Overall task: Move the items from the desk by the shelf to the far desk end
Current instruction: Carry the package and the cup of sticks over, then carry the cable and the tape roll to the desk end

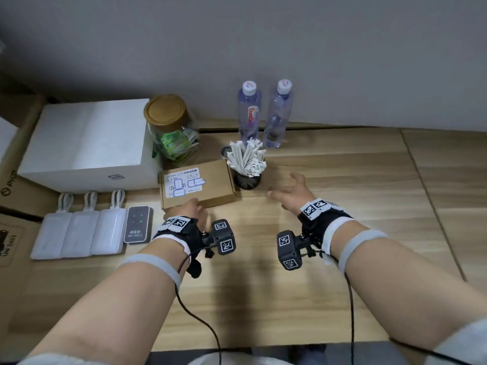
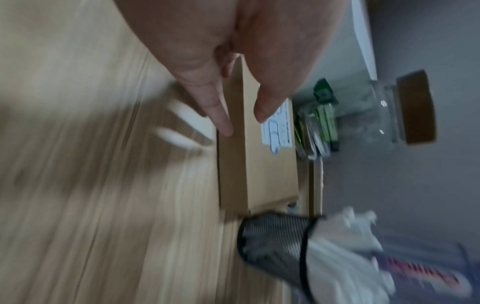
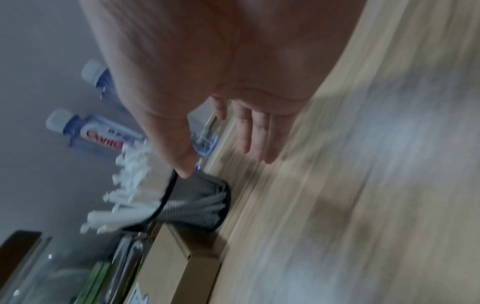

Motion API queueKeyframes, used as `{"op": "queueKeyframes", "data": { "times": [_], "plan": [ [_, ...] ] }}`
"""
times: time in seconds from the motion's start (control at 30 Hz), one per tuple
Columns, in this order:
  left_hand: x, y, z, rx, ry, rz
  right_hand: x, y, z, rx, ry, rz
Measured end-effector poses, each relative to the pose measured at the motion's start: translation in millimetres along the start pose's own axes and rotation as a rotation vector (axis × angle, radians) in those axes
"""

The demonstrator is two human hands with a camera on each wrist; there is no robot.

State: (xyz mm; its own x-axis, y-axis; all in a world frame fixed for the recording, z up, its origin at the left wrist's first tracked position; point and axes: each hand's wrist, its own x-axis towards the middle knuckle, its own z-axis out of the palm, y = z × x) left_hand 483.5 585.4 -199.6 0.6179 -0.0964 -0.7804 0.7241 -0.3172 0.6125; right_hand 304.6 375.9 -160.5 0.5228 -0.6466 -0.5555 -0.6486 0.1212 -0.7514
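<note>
A brown cardboard box (image 1: pixel 203 189) (image 2: pixel 259 170) with a white label lies flat on the wooden desk (image 1: pixel 342 180). My left hand (image 1: pixel 188 209) (image 2: pixel 242 123) reaches its near edge, with straight fingers on either side of that edge and no closed grip. A black mesh cup (image 1: pixel 247 179) (image 3: pixel 200 202) full of white sticks stands just right of the box. My right hand (image 1: pixel 286 192) (image 3: pixel 223 164) hovers open beside the cup, its fingers spread and holding nothing. Two water bottles (image 1: pixel 249 111) (image 1: pixel 278 114) stand behind the cup by the wall.
A glass jar with a gold lid (image 1: pixel 171 127) and a large white box (image 1: pixel 87 143) stand at the left. In front of them lie three white power banks (image 1: pixel 79 234) and a dark device (image 1: pixel 138 225). Cardboard cartons (image 1: pixel 15 185) border the far left.
</note>
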Motion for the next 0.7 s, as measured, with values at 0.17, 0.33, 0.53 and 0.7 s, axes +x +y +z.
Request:
{"op": "queueKeyframes", "data": {
  "times": [0.17,0.33,0.53,0.7],
  "plan": [
    [-88.0,-26.2,109.3,0.006,-0.120,0.032,-33.2,62.2,-103.3,0.100,0.041,0.049],
    [-195.9,-91.6,254.7,0.025,-0.366,0.068,-92.7,139.4,-243.7,0.231,0.195,0.041],
    [-335.6,-158.6,412.2,0.235,-0.656,0.217,-180.5,216.2,-420.2,0.361,0.482,0.025],
    [-429.2,-193.1,502.6,0.345,-0.851,0.298,-246.9,263.2,-523.0,0.400,0.684,0.026]
  ]
}}
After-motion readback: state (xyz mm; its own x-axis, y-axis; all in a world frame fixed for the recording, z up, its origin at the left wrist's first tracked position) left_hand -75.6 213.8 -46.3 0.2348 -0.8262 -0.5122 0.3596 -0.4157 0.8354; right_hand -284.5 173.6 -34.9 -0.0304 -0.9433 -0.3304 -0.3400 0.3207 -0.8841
